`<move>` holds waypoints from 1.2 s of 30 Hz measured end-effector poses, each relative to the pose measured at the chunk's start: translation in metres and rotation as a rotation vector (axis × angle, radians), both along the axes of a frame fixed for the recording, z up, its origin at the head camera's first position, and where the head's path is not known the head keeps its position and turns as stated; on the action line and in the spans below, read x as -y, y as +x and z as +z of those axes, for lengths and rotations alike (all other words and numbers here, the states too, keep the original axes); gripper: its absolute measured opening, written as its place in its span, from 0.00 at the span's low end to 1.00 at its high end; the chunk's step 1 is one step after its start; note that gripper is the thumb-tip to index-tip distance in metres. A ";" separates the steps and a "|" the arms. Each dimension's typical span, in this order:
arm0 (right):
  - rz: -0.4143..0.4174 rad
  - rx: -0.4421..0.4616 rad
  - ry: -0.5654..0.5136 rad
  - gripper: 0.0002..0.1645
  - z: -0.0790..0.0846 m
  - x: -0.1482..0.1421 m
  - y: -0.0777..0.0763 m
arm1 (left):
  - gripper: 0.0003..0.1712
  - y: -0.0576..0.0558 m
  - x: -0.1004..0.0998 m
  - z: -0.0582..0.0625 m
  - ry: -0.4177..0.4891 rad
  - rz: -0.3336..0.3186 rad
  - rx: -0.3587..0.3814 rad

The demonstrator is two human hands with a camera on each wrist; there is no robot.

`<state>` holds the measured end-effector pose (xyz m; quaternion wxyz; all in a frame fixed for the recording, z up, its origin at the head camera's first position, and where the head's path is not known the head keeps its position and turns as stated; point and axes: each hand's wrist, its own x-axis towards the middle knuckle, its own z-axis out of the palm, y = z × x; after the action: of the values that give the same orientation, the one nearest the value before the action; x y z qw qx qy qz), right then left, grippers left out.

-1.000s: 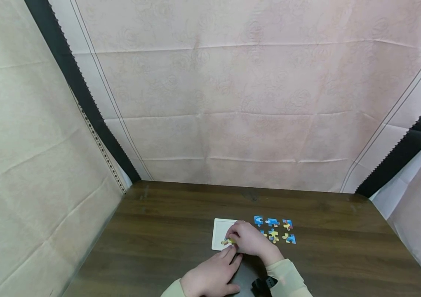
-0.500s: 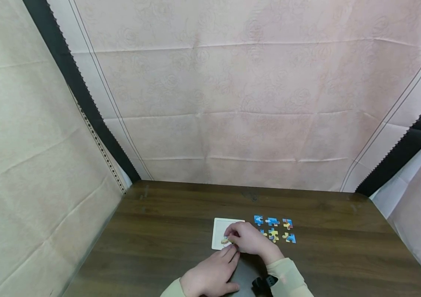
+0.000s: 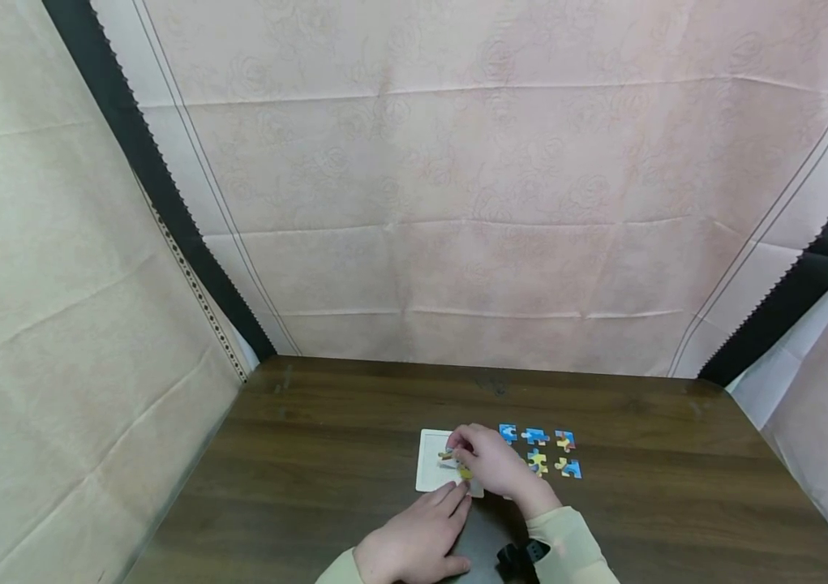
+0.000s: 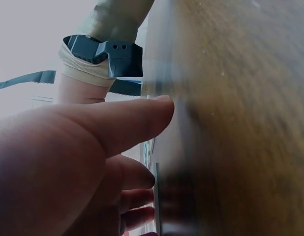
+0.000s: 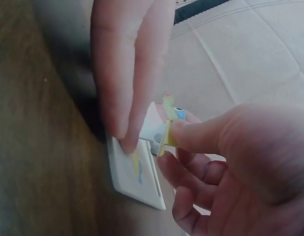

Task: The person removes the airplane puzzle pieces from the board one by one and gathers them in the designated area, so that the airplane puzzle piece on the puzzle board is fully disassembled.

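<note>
My right hand [image 3: 457,454] pinches a small yellow and blue puzzle piece [image 5: 165,129] between thumb and fingers, held tilted just above the white puzzle tray [image 3: 431,466]. A yellow piece [image 5: 136,162] lies in the tray under it. My left hand [image 3: 414,539] lies flat on the table, and its straight fingers [image 5: 127,73] press on the tray's near edge. In the left wrist view only the left thumb [image 4: 122,125] and the right wrist with its black strap [image 4: 105,49] show.
Several loose blue and yellow puzzle pieces [image 3: 541,450] lie in rows right of the tray on the dark wooden table [image 3: 676,487]. Pink cloth walls [image 3: 457,203] close in the back and both sides.
My right hand has lifted the piece from the tray's near part and carried it a little away from me. The left hand has stayed in place.
</note>
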<state>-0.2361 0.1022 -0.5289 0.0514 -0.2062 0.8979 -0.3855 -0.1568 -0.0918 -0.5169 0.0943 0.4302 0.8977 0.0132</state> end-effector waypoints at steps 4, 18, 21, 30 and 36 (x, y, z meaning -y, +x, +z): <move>0.005 0.010 -0.026 0.04 0.003 -0.002 0.000 | 0.45 -0.002 0.001 0.000 0.029 -0.023 -0.015; -0.012 0.063 -0.111 0.08 0.011 -0.045 -0.003 | 0.43 -0.010 0.005 -0.004 0.094 -0.040 -0.014; -0.021 0.076 -0.104 0.09 0.012 -0.056 -0.003 | 0.44 -0.009 0.007 -0.006 0.082 -0.043 -0.037; -0.024 0.091 -0.076 0.10 0.009 -0.090 0.006 | 0.43 -0.007 0.007 -0.007 0.074 -0.038 -0.070; -0.011 0.084 -0.045 0.08 0.006 -0.112 0.015 | 0.42 -0.007 0.006 -0.006 0.079 -0.047 -0.083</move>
<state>-0.2207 0.2147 -0.5230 0.0825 -0.1862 0.8870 -0.4144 -0.1642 -0.0981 -0.5228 0.0404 0.4545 0.8894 0.0285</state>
